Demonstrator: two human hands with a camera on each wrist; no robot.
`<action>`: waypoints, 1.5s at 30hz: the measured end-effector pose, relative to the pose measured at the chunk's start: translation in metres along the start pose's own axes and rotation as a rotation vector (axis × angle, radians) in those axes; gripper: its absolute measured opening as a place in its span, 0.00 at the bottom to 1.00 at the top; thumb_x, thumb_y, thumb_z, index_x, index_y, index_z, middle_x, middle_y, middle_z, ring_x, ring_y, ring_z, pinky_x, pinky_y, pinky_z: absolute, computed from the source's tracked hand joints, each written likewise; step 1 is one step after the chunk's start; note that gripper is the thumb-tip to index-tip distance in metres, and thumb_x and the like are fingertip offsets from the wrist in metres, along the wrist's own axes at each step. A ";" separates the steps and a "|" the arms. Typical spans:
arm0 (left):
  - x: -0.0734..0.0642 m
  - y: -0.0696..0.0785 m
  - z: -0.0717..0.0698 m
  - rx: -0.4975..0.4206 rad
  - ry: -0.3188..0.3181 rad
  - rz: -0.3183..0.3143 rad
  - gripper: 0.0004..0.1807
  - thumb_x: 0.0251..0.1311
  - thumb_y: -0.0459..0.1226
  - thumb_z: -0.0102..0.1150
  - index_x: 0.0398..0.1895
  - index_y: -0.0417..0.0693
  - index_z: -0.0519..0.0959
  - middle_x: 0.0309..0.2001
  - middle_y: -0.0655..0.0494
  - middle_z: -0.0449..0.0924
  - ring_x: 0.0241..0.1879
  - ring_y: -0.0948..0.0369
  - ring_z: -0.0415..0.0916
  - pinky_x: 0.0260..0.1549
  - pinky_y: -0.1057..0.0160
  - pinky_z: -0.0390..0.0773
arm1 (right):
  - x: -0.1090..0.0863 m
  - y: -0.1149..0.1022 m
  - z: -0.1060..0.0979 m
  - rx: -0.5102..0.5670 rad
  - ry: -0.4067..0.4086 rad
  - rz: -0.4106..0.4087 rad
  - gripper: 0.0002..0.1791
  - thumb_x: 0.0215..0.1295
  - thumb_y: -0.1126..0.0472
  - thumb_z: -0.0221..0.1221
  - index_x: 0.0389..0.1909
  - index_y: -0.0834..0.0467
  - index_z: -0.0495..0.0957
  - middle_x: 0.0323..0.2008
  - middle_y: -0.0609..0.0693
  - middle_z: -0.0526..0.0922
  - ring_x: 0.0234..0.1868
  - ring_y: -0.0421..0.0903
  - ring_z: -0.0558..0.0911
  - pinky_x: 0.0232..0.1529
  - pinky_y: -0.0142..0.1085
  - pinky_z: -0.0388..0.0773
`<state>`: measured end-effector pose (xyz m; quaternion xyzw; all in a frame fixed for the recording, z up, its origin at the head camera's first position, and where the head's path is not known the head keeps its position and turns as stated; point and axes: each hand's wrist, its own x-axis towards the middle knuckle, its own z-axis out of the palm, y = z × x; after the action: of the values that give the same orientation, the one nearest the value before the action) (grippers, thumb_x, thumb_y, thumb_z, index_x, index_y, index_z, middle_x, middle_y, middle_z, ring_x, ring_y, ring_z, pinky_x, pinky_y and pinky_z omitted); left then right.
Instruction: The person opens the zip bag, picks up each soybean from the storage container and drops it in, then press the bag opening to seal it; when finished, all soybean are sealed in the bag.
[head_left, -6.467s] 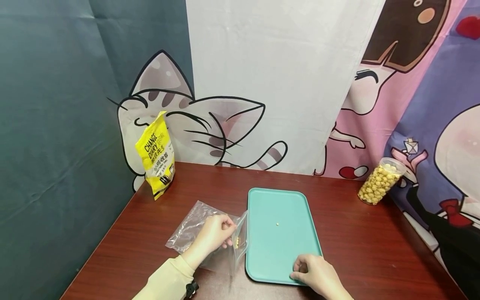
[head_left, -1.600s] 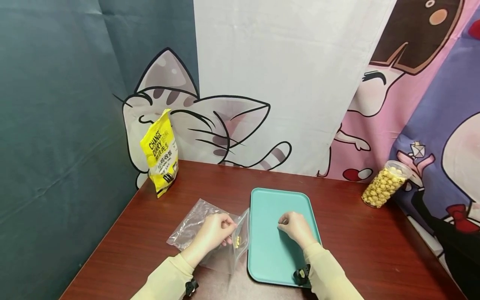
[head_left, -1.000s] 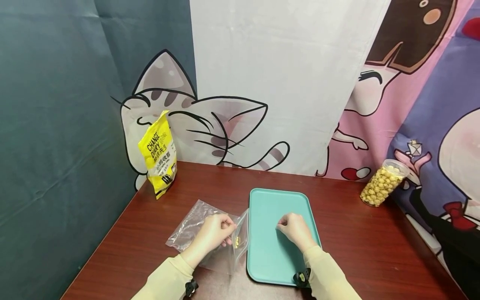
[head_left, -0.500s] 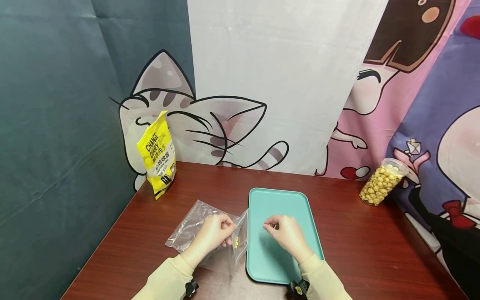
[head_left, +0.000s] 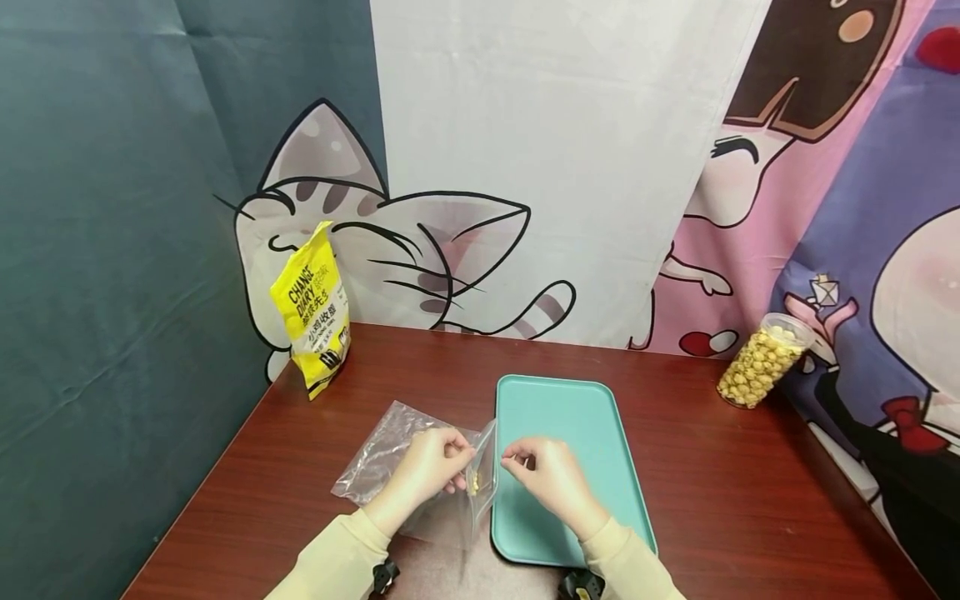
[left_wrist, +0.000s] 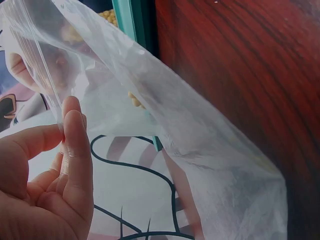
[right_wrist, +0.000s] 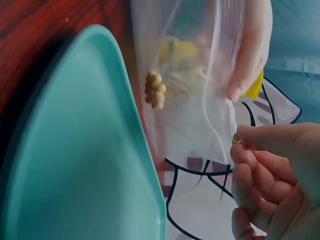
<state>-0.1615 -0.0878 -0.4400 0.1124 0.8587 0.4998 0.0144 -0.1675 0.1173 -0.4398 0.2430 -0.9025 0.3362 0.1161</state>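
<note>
My left hand (head_left: pixel 429 463) pinches the mouth edge of a clear zip-lock bag (head_left: pixel 484 505), holding it upright beside the tray. Inside the bag, a small cluster of soybeans (right_wrist: pixel 155 91) shows through the plastic. Between the thumb and forefinger of my right hand (head_left: pixel 553 482) is a single soybean (right_wrist: pixel 236 138), close to the bag's mouth in the right wrist view. The teal tray (head_left: pixel 566 408) lies beneath the right hand; its bare surface shows around that hand. In the left wrist view the left fingers (left_wrist: pixel 75 150) grip the bag near its zip strip.
Another flat clear plastic bag or sheet (head_left: pixel 375 458) lies left of the left hand. A yellow snack bag (head_left: pixel 313 312) stands at the back left of the wooden table (head_left: pixel 420 358). At the back right, a clear jar of popcorn (head_left: pixel 761 364) leans near the printed backdrop.
The soybean seen on the tray earlier is gone from there. My right hand has moved up and left from the tray's middle to the bag's mouth. The left hand stays put.
</note>
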 end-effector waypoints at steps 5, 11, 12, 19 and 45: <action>0.000 -0.001 0.001 0.001 -0.009 -0.012 0.05 0.60 0.35 0.59 0.29 0.42 0.78 0.14 0.60 0.78 0.11 0.65 0.76 0.12 0.65 0.77 | -0.001 -0.004 0.007 0.012 -0.011 -0.045 0.02 0.53 0.61 0.68 0.26 0.55 0.84 0.18 0.38 0.77 0.19 0.28 0.69 0.21 0.24 0.68; 0.000 -0.001 0.002 0.009 -0.009 -0.009 0.04 0.60 0.34 0.58 0.29 0.43 0.78 0.14 0.60 0.78 0.10 0.65 0.76 0.12 0.64 0.77 | 0.000 -0.009 0.011 0.028 -0.032 -0.057 0.03 0.54 0.62 0.67 0.27 0.57 0.85 0.19 0.38 0.77 0.19 0.28 0.69 0.21 0.24 0.68; 0.000 -0.001 0.002 0.012 -0.009 -0.008 0.04 0.60 0.35 0.58 0.29 0.43 0.78 0.15 0.60 0.78 0.11 0.65 0.76 0.11 0.65 0.77 | 0.000 -0.009 0.011 0.031 -0.034 -0.056 0.03 0.54 0.62 0.67 0.28 0.57 0.85 0.19 0.39 0.77 0.19 0.29 0.69 0.21 0.24 0.68; -0.001 0.000 -0.001 0.011 -0.009 0.007 0.05 0.60 0.35 0.59 0.29 0.43 0.78 0.15 0.59 0.78 0.12 0.61 0.77 0.11 0.68 0.75 | 0.000 -0.010 0.011 0.033 -0.040 -0.056 0.02 0.54 0.63 0.67 0.29 0.57 0.85 0.20 0.39 0.79 0.19 0.29 0.69 0.20 0.24 0.68; -0.012 0.028 -0.028 0.504 0.118 0.290 0.03 0.56 0.36 0.62 0.28 0.54 0.83 0.25 0.66 0.80 0.24 0.71 0.71 0.23 0.71 0.72 | 0.005 0.001 -0.016 0.065 0.164 -0.095 0.24 0.52 0.69 0.68 0.52 0.54 0.79 0.50 0.51 0.79 0.25 0.33 0.77 0.27 0.29 0.74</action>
<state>-0.1486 -0.1007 -0.4030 0.2046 0.9301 0.2733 -0.1356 -0.1717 0.1267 -0.4271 0.2608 -0.8660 0.3782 0.1974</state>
